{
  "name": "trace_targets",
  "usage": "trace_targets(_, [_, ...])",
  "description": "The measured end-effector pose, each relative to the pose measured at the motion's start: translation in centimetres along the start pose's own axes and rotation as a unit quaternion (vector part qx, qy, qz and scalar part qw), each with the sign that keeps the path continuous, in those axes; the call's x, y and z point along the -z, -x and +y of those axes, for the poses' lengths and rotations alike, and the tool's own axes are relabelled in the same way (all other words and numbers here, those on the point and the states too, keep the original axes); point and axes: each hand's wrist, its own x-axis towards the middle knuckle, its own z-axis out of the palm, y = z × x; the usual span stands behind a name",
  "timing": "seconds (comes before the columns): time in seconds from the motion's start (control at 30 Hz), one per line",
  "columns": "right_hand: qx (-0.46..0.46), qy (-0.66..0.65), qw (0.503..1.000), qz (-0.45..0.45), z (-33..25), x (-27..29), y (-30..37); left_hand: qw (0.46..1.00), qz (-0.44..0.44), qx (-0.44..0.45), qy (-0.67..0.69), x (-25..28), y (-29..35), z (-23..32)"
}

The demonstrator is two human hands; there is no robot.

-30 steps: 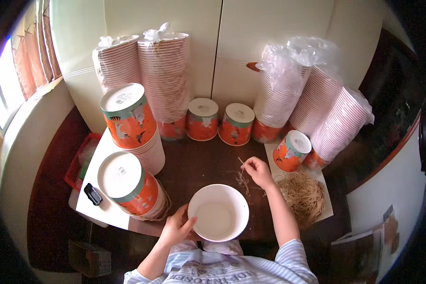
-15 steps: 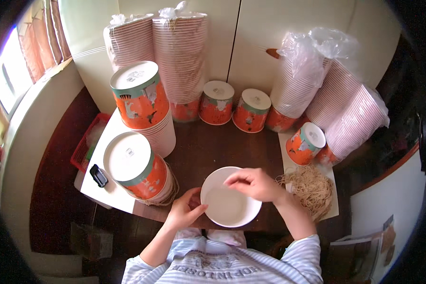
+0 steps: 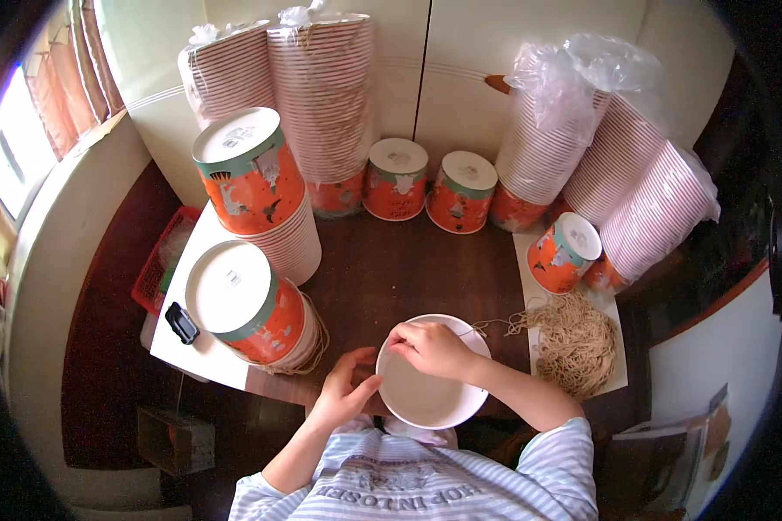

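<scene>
A white-walled paper bucket (image 3: 433,401), its mouth facing up, is at the table's near edge by my lap. My left hand (image 3: 349,386) is curled at its left side, thumb at the rim and fingers outside. My right hand (image 3: 430,347) reaches over the mouth, its fingers pinched together near the left inner wall; what they hold is hidden. From a tangled heap of beige string (image 3: 576,346) on the right, a loose strand (image 3: 495,325) runs to the bucket's far right rim, then disappears behind my right forearm.
Upturned orange-and-green buckets (image 3: 230,286) top stacks on the left, one with string around its base. More upturned buckets (image 3: 397,178) stand at the back. Tall plastic-wrapped bucket stacks (image 3: 321,104) rise behind and at right. A small black tray (image 3: 181,323) lies at left.
My right hand has moved left and down, its fingers closing. A strand now stretches from the string heap to the bucket rim. The bucket sits slightly lower and further right in view.
</scene>
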Motion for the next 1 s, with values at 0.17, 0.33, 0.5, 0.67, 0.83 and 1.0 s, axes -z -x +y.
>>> trace_targets(0.17, [-0.032,-0.052,0.998,0.002,-0.5,0.8,0.2,0.998,0.014,-0.014,0.052,-0.1,-1.0,-0.6])
trace_targets(0.33, [-0.019,-0.062,0.998,-0.009,0.2,0.9,0.5,0.999,-0.001,-0.009,0.041,-0.4,-1.6,-0.6])
trace_targets(0.5, [-0.04,-0.058,0.997,0.006,0.5,0.1,0.5,0.998,-0.001,-0.003,0.055,-0.6,-1.6,-0.4])
trace_targets(0.67, [-0.015,-0.019,1.0,0.008,0.7,0.0,0.4,0.997,-0.003,0.001,0.077,-0.6,-1.6,-0.8])
trace_targets(0.83, [-0.038,0.013,0.999,0.01,0.7,0.0,0.4,0.998,-0.004,-0.003,0.066,-0.6,-1.6,-0.8])
trace_targets(1.0, [-0.048,-0.051,0.998,0.008,0.9,0.0,0.3,0.998,0.0,-0.002,0.064,-0.8,-1.6,-0.5])
